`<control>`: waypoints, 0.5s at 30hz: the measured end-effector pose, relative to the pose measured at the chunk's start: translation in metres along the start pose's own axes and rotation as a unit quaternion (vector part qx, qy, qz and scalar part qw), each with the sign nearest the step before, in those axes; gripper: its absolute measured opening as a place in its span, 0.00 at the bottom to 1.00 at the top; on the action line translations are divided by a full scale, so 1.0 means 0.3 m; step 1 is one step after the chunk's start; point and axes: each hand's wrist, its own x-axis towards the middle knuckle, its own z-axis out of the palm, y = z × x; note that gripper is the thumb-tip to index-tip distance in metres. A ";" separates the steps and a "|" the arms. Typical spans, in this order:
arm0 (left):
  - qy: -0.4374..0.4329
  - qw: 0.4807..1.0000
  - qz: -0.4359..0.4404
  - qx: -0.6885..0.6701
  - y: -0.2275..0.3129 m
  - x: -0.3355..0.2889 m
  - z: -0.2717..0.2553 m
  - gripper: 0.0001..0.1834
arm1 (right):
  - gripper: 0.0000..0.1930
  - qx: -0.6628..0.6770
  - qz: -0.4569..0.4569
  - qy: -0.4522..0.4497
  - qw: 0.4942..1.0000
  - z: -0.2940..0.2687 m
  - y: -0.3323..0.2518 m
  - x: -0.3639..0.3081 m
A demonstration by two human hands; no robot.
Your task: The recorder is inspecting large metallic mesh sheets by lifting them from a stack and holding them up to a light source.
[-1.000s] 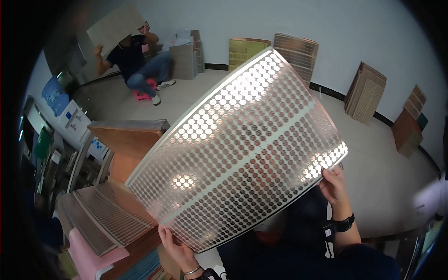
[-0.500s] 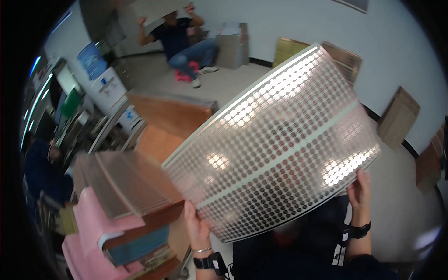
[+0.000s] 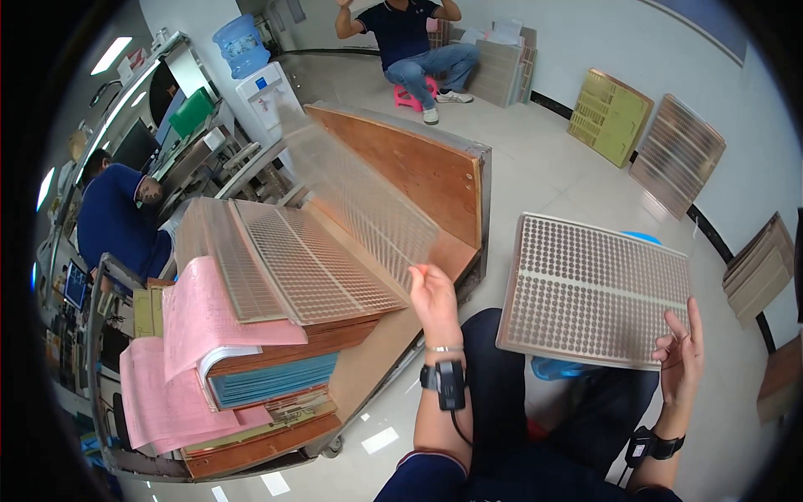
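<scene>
My left hand (image 3: 433, 297) is closed on the near corner of a thin circuit board panel (image 3: 368, 197), which stands tilted over the cart and is smeared by motion. Beside it, another dotted panel (image 3: 314, 263) leans at the front of a row on the cart. A further circuit board panel (image 3: 595, 289), with rows of round dots and a pale middle strip, lies over something blue (image 3: 559, 368) just beyond my knees. At its right edge is my right hand (image 3: 682, 351), fingers stretched apart; whether it touches the panel I cannot tell.
The metal cart has an upright wooden board (image 3: 401, 167). On it, pink sheets (image 3: 226, 305) cover a stack with a blue layer (image 3: 272, 383). Panels lean along the right wall (image 3: 611, 117). One person (image 3: 410, 42) sits ahead; another (image 3: 121, 217) works at left, near a water dispenser (image 3: 263, 96).
Both hands held one raised, tilted panel before. Now my left hand grips a panel over the cart, while my right hand's fingers are spread beside a panel at my knees. The view has shifted.
</scene>
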 end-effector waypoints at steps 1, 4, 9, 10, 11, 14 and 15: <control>0.000 1.000 0.000 0.000 0.038 0.032 -0.025 0.03 | 0.33 0.003 0.000 0.015 1.000 -0.006 -0.004 -0.002; -0.009 0.989 0.144 -0.017 0.140 0.075 -0.026 0.10 | 0.32 -0.005 0.010 0.039 0.999 -0.007 -0.007 -0.004; -0.024 0.988 0.113 -0.101 0.155 -0.017 0.021 0.28 | 0.29 -0.050 0.026 0.058 0.997 -0.124 0.003 0.001; -0.004 0.986 0.144 -0.082 0.118 -0.050 0.035 0.29 | 0.29 -0.056 0.027 0.071 0.996 -0.161 0.015 0.006; 0.002 0.987 0.141 -0.078 0.119 -0.085 0.023 0.29 | 0.27 -0.108 0.047 0.097 0.988 -0.192 0.032 0.011; 0.028 0.990 0.136 0.036 0.087 -0.151 -0.015 0.26 | 0.23 -0.268 0.056 0.141 0.951 -0.401 0.152 0.031; 0.102 0.978 0.074 0.168 0.058 -0.165 -0.017 0.24 | 0.22 -0.370 0.043 0.148 0.916 -0.488 0.206 0.030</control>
